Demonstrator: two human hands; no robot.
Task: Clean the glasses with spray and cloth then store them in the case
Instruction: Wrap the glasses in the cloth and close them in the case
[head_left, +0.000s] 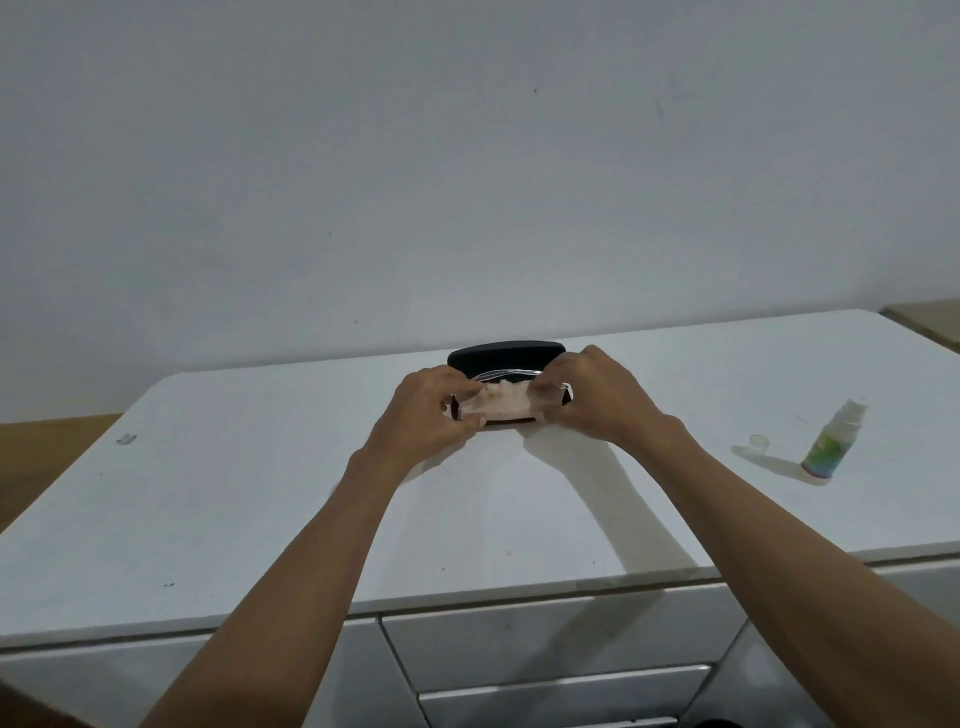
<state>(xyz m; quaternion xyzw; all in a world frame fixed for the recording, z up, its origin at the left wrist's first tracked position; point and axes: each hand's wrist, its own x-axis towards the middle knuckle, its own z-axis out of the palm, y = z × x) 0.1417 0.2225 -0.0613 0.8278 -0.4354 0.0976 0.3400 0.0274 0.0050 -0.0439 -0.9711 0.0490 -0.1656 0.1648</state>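
The glasses lay inside the open case, only a thin pale arc of frame showing above the cloth. The case sat on the white surface near its far edge, its dark lid standing up behind so the tray was free to load from the front.

The cloth, a pale pinkish sheet, was stretched across the case opening in front of the glasses, probably to be laid over the lenses as padding before the lid came down. The left hand pinched its left end between thumb and fingers, and the right hand pinched the right end the same way, each hand grasping 1 end so the sheet stayed taut and flat instead of bunching.

The spray bottle stood upright well to the right, its clear cap off and resting beside it, both clear of the working area. That suggested the spraying was done, with only tucking the cloth and closing the case left.
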